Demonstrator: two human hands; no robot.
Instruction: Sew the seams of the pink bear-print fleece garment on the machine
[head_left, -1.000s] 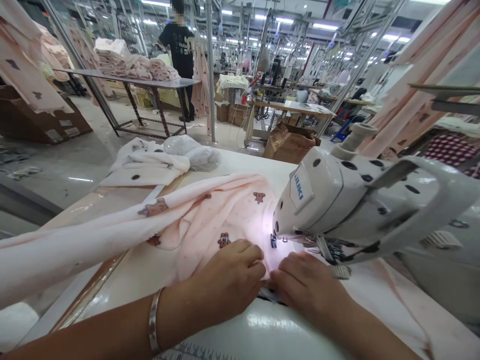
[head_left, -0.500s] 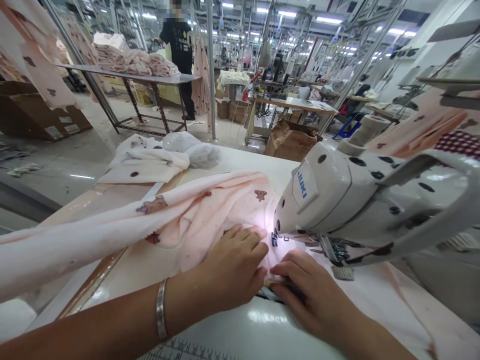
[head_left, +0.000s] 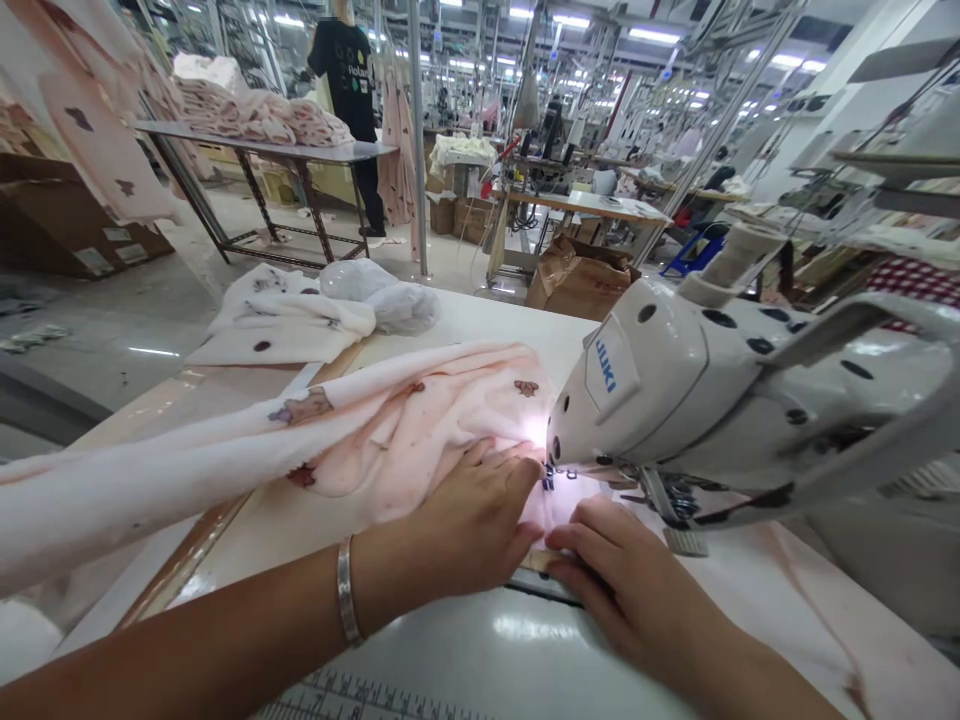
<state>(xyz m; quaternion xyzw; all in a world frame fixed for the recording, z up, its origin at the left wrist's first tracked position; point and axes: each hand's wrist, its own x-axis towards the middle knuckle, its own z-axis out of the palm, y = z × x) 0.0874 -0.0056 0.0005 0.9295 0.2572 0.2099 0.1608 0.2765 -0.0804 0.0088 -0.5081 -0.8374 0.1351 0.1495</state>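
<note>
A pale pink fabric with small bear prints [head_left: 390, 430] lies across the white sewing table [head_left: 480, 650] and runs under the head of a white sewing machine [head_left: 690, 390]. My left hand [head_left: 465, 520] rests flat on the fabric just left of the needle, fingers together and pressing it down. My right hand [head_left: 607, 570] lies on the fabric's edge just in front of the presser foot, fingers curled over that edge. The machine's lamp lights the cloth between both hands.
A heap of white printed fabric and a plastic bag [head_left: 315, 310] lies at the table's far left. Behind stands a metal table with folded stacks [head_left: 255, 120], a person in a black shirt [head_left: 349, 70], cardboard boxes [head_left: 577, 280] and more sewing stations.
Both hands have slid forward toward the needle with the fabric. The left hand's fingers have stretched flatter, and the bear print beside it is now covered.
</note>
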